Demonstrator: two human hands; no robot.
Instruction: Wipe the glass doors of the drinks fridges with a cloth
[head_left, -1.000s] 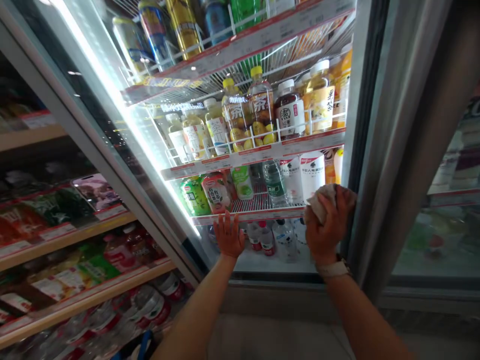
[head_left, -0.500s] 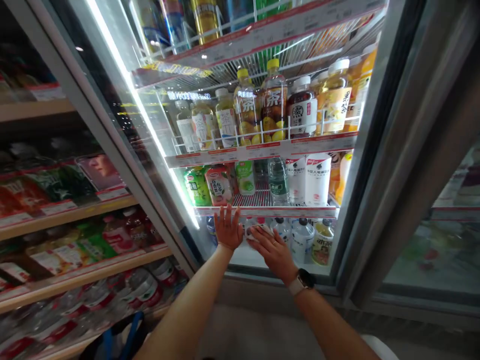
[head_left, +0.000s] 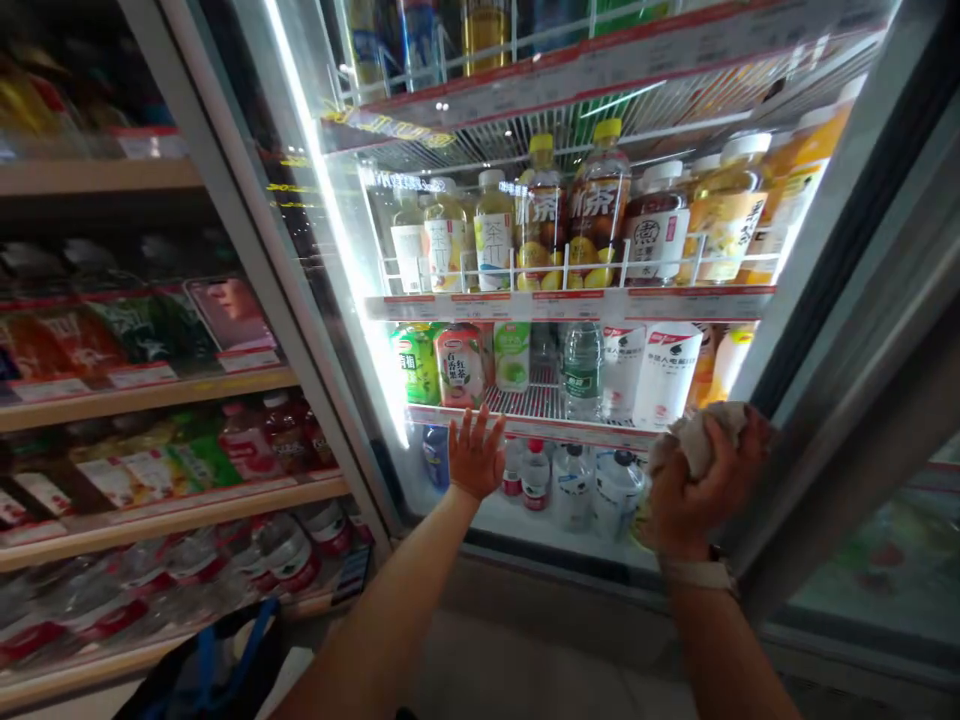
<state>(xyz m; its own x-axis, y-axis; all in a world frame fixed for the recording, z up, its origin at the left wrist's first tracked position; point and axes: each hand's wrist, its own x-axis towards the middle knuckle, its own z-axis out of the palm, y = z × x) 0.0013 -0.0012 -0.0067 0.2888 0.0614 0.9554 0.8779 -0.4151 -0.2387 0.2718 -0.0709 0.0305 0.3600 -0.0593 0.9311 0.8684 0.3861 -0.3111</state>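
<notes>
While the left hand (head_left: 476, 460) lies spread against the glass (head_left: 499, 515), the right hand (head_left: 701, 490) clasps the cloth (head_left: 697, 445) near the right frame (head_left: 825, 475).

Readable Chinese lettering, mostly large characters
"茶π" stands on 2 white-labelled bottles (head_left: 493, 245); "茶" on 2 yellow-capped bottles (head_left: 598, 205); a circled "煮" on the dark bottle (head_left: 654, 240); "百香果" and "红茶" on the red container (head_left: 460, 372); "人电" on the white pack (head_left: 667, 375). Figures on the price strip (head_left: 570, 303) are too blurred to read.
</notes>
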